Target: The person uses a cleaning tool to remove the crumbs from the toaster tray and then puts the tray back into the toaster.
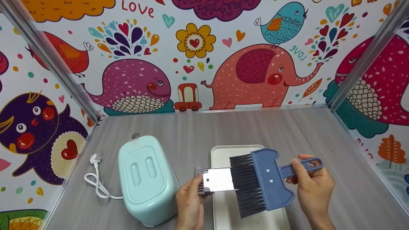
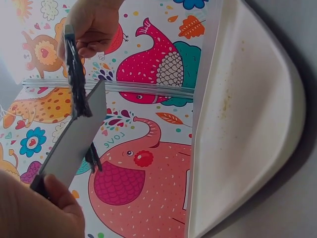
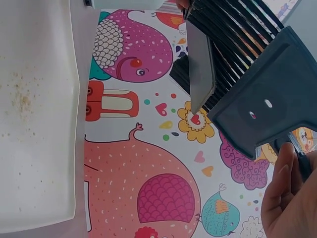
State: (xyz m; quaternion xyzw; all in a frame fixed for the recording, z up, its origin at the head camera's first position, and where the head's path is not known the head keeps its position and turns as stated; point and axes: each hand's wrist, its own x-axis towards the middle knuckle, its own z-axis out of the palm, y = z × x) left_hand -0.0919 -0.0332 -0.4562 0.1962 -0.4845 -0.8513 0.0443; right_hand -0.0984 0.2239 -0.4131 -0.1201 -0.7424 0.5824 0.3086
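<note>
My left hand (image 1: 190, 201) pinches the grey end of a flat, shiny crumb tray (image 1: 219, 180), thumb on top. A blue hand brush (image 1: 271, 179) with long black bristles is gripped by its handle in my right hand (image 1: 314, 185). The bristles overlap the crumb tray's far end, and in the left wrist view they show on both sides of the plate (image 2: 74, 134). Both tools are held over a cream rectangular tray (image 1: 236, 147). Brown crumbs (image 3: 22, 101) are scattered on its floor in the right wrist view.
A mint-green toaster (image 1: 147, 179) with a lid on top stands left of the cream tray. Its white cord and plug (image 1: 95, 158) lie on the grey tabletop (image 1: 191, 134) further left. Cartoon-printed panels (image 1: 191, 70) with metal corner posts enclose the back and sides.
</note>
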